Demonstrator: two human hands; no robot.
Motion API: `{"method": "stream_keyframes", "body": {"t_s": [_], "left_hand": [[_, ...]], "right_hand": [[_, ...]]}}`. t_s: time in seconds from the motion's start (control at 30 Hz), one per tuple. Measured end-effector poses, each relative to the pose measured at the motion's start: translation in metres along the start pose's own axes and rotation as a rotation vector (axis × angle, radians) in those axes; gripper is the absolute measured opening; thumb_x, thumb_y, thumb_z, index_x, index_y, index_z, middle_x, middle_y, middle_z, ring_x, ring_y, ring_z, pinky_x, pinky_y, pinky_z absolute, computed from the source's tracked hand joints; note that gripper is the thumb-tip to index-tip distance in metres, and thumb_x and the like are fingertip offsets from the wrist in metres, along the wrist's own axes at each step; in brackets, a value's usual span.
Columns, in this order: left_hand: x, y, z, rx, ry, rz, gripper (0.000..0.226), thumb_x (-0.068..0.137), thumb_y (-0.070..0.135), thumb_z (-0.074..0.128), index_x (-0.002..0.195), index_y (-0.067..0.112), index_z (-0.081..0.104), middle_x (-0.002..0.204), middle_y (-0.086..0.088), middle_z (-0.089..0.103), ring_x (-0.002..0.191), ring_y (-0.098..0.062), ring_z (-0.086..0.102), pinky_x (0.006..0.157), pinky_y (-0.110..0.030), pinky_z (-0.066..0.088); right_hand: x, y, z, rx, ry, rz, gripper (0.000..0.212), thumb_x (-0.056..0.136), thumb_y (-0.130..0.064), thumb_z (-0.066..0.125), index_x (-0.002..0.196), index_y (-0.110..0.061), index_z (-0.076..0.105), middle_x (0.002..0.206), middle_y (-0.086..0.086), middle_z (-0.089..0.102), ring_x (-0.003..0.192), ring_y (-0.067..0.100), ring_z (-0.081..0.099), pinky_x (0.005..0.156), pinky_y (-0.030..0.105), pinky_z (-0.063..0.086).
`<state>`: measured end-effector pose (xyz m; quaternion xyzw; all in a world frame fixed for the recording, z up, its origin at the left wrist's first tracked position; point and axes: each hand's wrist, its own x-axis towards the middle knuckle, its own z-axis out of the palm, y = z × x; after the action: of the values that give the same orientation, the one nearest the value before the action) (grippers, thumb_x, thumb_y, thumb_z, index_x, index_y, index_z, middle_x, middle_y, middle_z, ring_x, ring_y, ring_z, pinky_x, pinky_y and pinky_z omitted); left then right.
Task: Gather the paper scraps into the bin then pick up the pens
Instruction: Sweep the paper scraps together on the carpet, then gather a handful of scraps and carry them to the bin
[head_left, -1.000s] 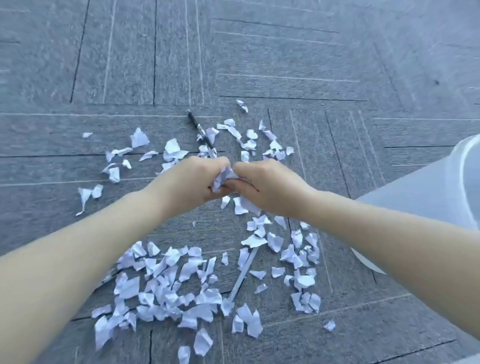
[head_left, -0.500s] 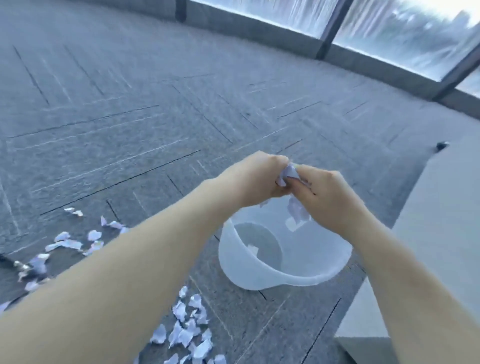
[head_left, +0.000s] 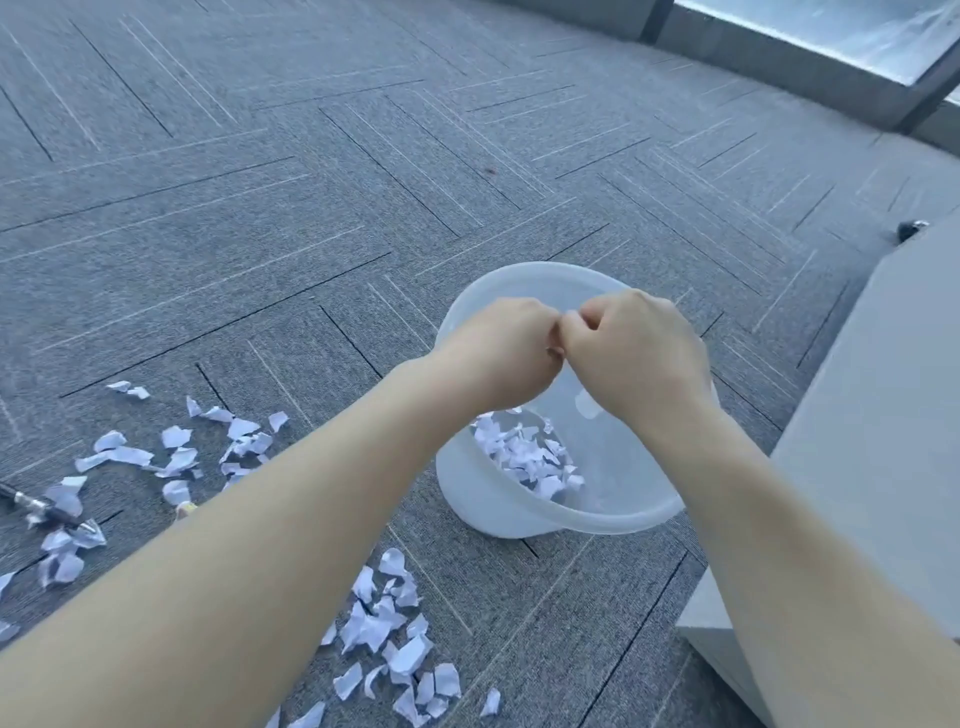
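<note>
Over the translucent white bin (head_left: 519, 273) my left hand (head_left: 498, 353) and my right hand (head_left: 641, 351) meet, fingers curled shut and fingertips touching, with no paper visible in them. A heap of white paper scraps (head_left: 524, 457) lies inside the bin. More loose scraps (head_left: 176, 452) are scattered on the carpet to the left, and another patch of scraps (head_left: 395, 639) lies below my left forearm. A black pen (head_left: 47, 512) lies among the scraps at the far left edge.
A pale grey block of furniture (head_left: 883, 415) stands close to the bin's right side. A small dark object (head_left: 909, 228) sits on the floor behind it. A window and its sill (head_left: 779, 57) run along the top right. The floor is grey carpet tile.
The bundle of scraps pinched between both hands is gone from them, and a heap now lies in the bin. The hands have lowered over the bin's mouth.
</note>
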<state>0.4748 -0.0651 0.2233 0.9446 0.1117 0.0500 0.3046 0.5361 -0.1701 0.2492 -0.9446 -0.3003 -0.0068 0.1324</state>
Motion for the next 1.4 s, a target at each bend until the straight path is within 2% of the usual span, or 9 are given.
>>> {"method": "stream_keyframes", "body": {"t_s": [0.13, 0.23, 0.33, 0.4, 0.5, 0.6, 0.93, 1.1, 1.4], "left_hand": [[-0.044, -0.042, -0.019, -0.157, 0.397, -0.01, 0.015, 0.086, 0.016, 0.05, 0.078, 0.012, 0.063, 0.077, 0.0, 0.064, 0.075, -0.022, 0.059, 0.068, -0.037, 0.045], [-0.093, -0.094, -0.017, -0.093, 0.52, -0.124, 0.019, 0.083, 0.019, 0.05, 0.068, 0.029, 0.044, 0.064, 0.009, 0.048, 0.064, -0.022, 0.053, 0.058, -0.037, 0.047], [-0.146, -0.148, 0.007, -0.023, 0.471, -0.346, 0.013, 0.084, 0.02, 0.049, 0.071, 0.022, 0.05, 0.071, 0.005, 0.051, 0.069, -0.025, 0.053, 0.059, -0.039, 0.047], [-0.185, -0.186, 0.031, 0.005, 0.391, -0.555, 0.011, 0.088, 0.02, 0.051, 0.091, 0.019, 0.061, 0.09, 0.001, 0.06, 0.088, -0.024, 0.056, 0.073, -0.036, 0.047], [-0.244, -0.236, 0.058, 0.039, 0.236, -0.882, 0.036, 0.09, 0.028, 0.05, 0.125, 0.021, 0.052, 0.128, -0.006, 0.052, 0.118, -0.029, 0.043, 0.099, -0.042, 0.039], [-0.287, -0.269, 0.069, 0.095, 0.137, -1.067, 0.053, 0.091, 0.035, 0.045, 0.142, 0.028, 0.033, 0.151, -0.007, 0.029, 0.136, -0.032, 0.025, 0.11, -0.045, 0.027], [-0.261, -0.326, 0.05, 0.248, 0.103, -0.856, 0.07, 0.088, 0.012, 0.039, 0.149, 0.027, 0.009, 0.159, -0.005, 0.002, 0.144, -0.027, 0.005, 0.117, -0.044, 0.014], [-0.218, -0.348, 0.031, 0.233, -0.057, -0.942, 0.072, 0.088, 0.014, 0.038, 0.149, 0.03, 0.004, 0.159, -0.007, -0.007, 0.145, -0.029, -0.004, 0.117, -0.047, 0.007], [-0.287, -0.291, 0.106, 0.107, 0.289, -0.587, 0.044, 0.085, -0.003, 0.043, 0.127, 0.004, 0.053, 0.133, -0.009, 0.053, 0.129, -0.022, 0.042, 0.111, -0.038, 0.034]], "right_hand": [[-0.012, -0.056, 0.009, 0.269, 0.145, -0.216, 0.038, 0.085, -0.025, 0.051, 0.052, -0.015, 0.036, 0.047, 0.0, 0.035, 0.055, 0.023, 0.038, 0.051, 0.034, 0.025], [-0.032, -0.099, 0.04, 0.432, 0.038, -0.347, 0.023, 0.088, -0.024, 0.054, 0.067, -0.016, 0.05, 0.053, -0.004, 0.045, 0.057, 0.018, 0.044, 0.055, 0.033, 0.029], [-0.056, -0.134, 0.096, 0.467, -0.2, -0.475, 0.01, 0.087, -0.017, 0.05, 0.086, -0.018, 0.06, 0.076, -0.003, 0.062, 0.075, 0.022, 0.054, 0.064, 0.034, 0.04], [-0.065, -0.147, 0.147, 0.332, -0.454, -0.517, 0.024, 0.09, -0.017, 0.045, 0.109, -0.019, 0.06, 0.109, 0.004, 0.064, 0.103, 0.027, 0.054, 0.081, 0.039, 0.047], [-0.069, -0.152, 0.216, 0.078, -0.766, -0.559, 0.048, 0.096, -0.021, 0.041, 0.144, -0.025, 0.036, 0.149, 0.005, 0.037, 0.134, 0.031, 0.03, 0.101, 0.047, 0.041], [-0.062, -0.16, 0.262, -0.075, -0.786, -0.64, 0.057, 0.098, -0.032, 0.041, 0.151, -0.033, 0.019, 0.162, 0.002, 0.008, 0.147, 0.031, 0.007, 0.113, 0.051, 0.026], [-0.019, -0.235, 0.335, -0.245, -0.637, -1.039, 0.056, 0.099, -0.053, 0.028, 0.151, -0.042, 0.013, 0.164, -0.004, -0.005, 0.15, 0.028, -0.005, 0.119, 0.052, 0.007], [-0.019, -0.217, 0.344, -0.2, -0.665, -1.046, 0.052, 0.101, -0.045, 0.026, 0.152, -0.038, 0.017, 0.164, -0.005, 0.001, 0.15, 0.023, -0.003, 0.12, 0.046, 0.004], [-0.082, -0.118, 0.314, 0.234, -0.48, -0.987, 0.041, 0.095, -0.036, 0.039, 0.132, -0.025, 0.055, 0.144, -0.003, 0.05, 0.135, 0.02, 0.041, 0.11, 0.037, 0.024]]}}
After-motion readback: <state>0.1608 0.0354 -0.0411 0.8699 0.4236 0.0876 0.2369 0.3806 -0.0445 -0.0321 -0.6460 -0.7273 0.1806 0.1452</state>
